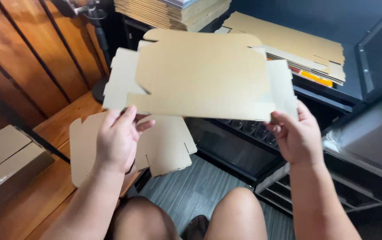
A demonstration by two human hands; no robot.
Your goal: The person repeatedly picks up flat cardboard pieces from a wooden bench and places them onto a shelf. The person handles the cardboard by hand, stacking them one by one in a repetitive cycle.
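Flat cardboard box blank (200,75), matte brown with notched flaps, gripped by left hand (117,138) and right hand (295,138) fingers.

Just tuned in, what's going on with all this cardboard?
A seated person holds a flat, unfolded cardboard box blank up with both hands: left hand at its lower left edge, right hand at the lower right. Another flat blank lies on the wooden bench below, and more blanks are stacked behind.
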